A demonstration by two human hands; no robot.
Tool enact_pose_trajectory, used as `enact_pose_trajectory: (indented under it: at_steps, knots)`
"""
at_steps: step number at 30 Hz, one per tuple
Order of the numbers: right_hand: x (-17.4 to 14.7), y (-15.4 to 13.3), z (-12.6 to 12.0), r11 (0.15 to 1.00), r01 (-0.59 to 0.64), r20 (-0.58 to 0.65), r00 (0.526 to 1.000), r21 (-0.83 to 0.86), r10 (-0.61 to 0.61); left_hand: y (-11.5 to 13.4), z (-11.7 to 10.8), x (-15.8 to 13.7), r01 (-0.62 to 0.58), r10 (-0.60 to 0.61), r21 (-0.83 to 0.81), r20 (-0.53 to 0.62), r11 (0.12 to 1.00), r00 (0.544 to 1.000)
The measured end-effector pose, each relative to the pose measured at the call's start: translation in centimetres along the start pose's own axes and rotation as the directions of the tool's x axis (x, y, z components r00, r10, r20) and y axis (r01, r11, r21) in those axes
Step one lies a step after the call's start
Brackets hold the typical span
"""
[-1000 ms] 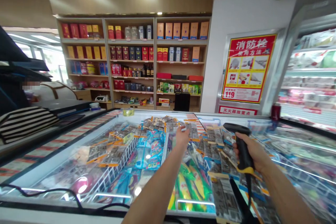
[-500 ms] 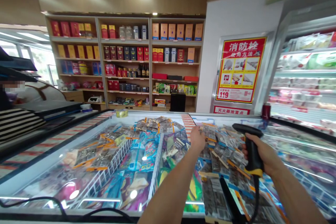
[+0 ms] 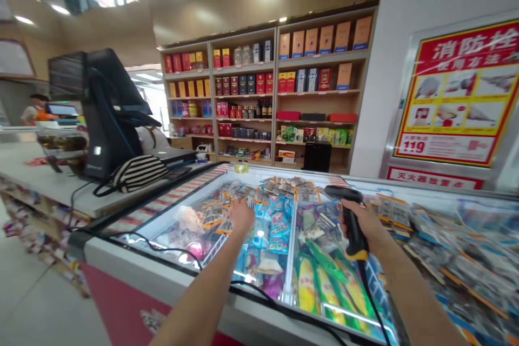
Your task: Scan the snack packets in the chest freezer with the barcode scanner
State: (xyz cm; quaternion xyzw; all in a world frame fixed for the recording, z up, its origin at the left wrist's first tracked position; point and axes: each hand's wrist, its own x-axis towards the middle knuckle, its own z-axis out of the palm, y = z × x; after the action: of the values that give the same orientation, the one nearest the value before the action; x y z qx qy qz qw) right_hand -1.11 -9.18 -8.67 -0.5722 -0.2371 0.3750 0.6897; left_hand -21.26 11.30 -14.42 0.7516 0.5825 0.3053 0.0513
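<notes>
In my right hand (image 3: 367, 224) is a black barcode scanner (image 3: 352, 221) with a yellow band at its grip end, held upright over the chest freezer. Its cord runs down towards the front edge. My left hand (image 3: 242, 217) reaches over the freezer's left part, close to flat packets with orange edges (image 3: 214, 215). Its fingers are curled away from me, and whatever they hold is hidden. Blue bags (image 3: 279, 227) lie right of that hand. Green and yellow corn packs (image 3: 324, 284) fill the section below the scanner.
A white wire divider (image 3: 291, 248) splits the freezer (image 3: 182, 275). On the left counter stand a black till screen (image 3: 111, 102) and a striped pouch (image 3: 140, 173). A black cable (image 3: 279, 303) crosses the front rim. More packets (image 3: 466, 259) lie at right; shelves of boxes are behind.
The view has turned left, bringing the till and counter into sight. My left hand has shifted left across the freezer, and the scanner in my right hand has moved left over the corn packs.
</notes>
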Motion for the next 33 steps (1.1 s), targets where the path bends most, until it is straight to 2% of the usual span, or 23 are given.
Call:
enact_pose_trajectory:
  at_steps: [5,9,11,14,16,19,22,26,33]
  knots:
    - [0.6,1.7,1.9,0.998,-0.041,0.064,0.997,-0.041,0.043,-3.5,-1.8,-0.3,0.074,-0.079,0.099,0.047,0.992,0.996]
    - [0.7,2.7,2.5,0.993,-0.082,0.098,0.991,-0.087,0.09,-3.9,-1.8,-0.5,0.103,-0.12,0.12,0.15,0.987,0.981]
    - [0.5,3.0,2.8,0.989,-0.108,0.117,0.986,-0.096,0.119,-3.4,-1.2,-0.5,0.082,-0.095,0.086,0.166,0.993,0.981]
    - [0.0,3.3,3.2,0.985,-0.152,0.172,0.972,-0.076,0.163,-1.9,0.6,-0.1,0.08,-0.075,-0.053,0.095,0.995,0.993]
    - [-0.4,3.5,3.4,0.981,-0.184,0.217,0.957,-0.06,0.192,-0.8,2.0,0.3,0.123,-0.121,-0.226,0.023,0.966,0.992]
    - [-1.0,3.7,3.6,0.977,-0.203,0.254,0.943,-0.069,0.214,0.7,3.9,1.0,0.126,-0.18,-0.491,-0.065,0.862,0.982]
    - [-1.4,4.0,3.9,0.974,-0.204,0.251,0.942,-0.104,0.224,1.7,5.1,1.8,0.08,-0.205,-0.645,-0.121,0.76,0.971]
    - [-1.7,4.3,4.2,0.969,-0.212,0.251,0.938,-0.128,0.239,2.4,6.0,2.7,0.04,-0.215,-0.719,-0.154,0.694,0.964]
    - [-2.2,4.2,4.7,0.961,-0.254,0.266,0.924,-0.114,0.276,2.3,7.0,3.2,0.012,-0.206,-0.758,-0.161,0.652,0.965]
